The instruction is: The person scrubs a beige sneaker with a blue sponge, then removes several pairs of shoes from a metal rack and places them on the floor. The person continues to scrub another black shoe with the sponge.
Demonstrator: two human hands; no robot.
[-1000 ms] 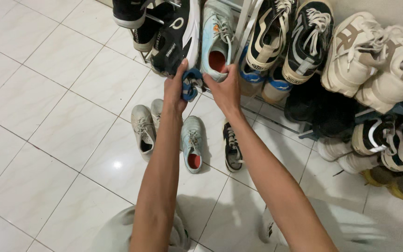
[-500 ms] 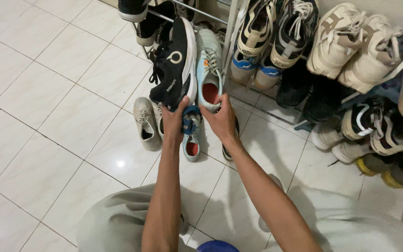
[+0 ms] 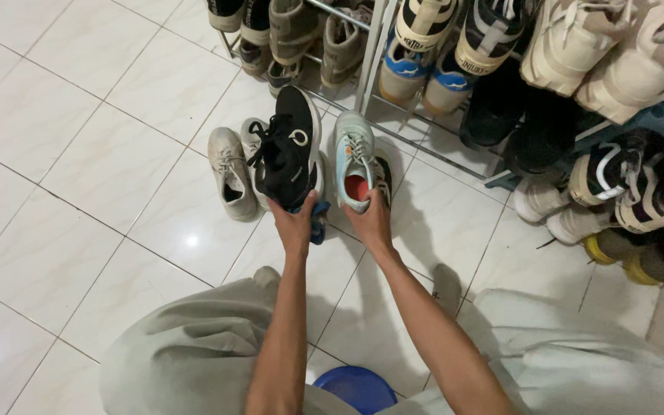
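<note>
Both shoes had come down from the rack toward the tile floor [image 3: 101,154], left hand [image 3: 296,224] clamped round the black sneaker [image 3: 290,150] heel plus a blue cloth [image 3: 318,228], right hand [image 3: 370,223] gripping the pale blue sneaker [image 3: 353,157].

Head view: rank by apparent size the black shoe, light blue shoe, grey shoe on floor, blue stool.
1. Black shoe, in the left hand.
2. Light blue shoe, in the right hand.
3. Grey shoe.
Blue stool is partly hidden; unranked.
</note>
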